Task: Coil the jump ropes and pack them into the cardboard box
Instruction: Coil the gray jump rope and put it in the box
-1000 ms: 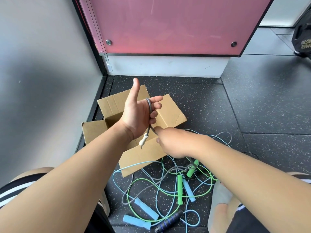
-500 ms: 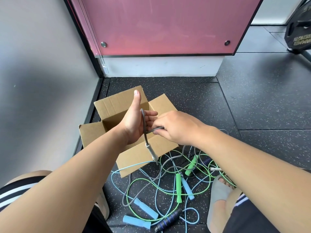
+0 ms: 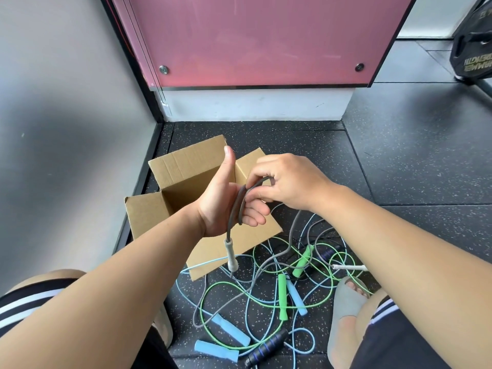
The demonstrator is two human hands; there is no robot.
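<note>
- The left hand (image 3: pixel 226 206) is held up over the cardboard box (image 3: pixel 186 169), thumb raised; two turns of the grey jump rope (image 3: pixel 241 202) lie round its fingers, so its grip is loosely holding that rope; the pale handle (image 3: pixel 230 255) dangles below, over the box's near flap
- The right hand (image 3: pixel 287 182), just right of the box, pinches the grey cord in a narrow grip, apparently laying another loop
- Progress looks early; the part of the box interior that shows looks empty
- Left to coil: the green rope (image 3: pixel 282 296), the light blue rope (image 3: pixel 231 326) and a dark-handled rope (image 3: pixel 267 348), tangled on the floor in front of the box
</note>
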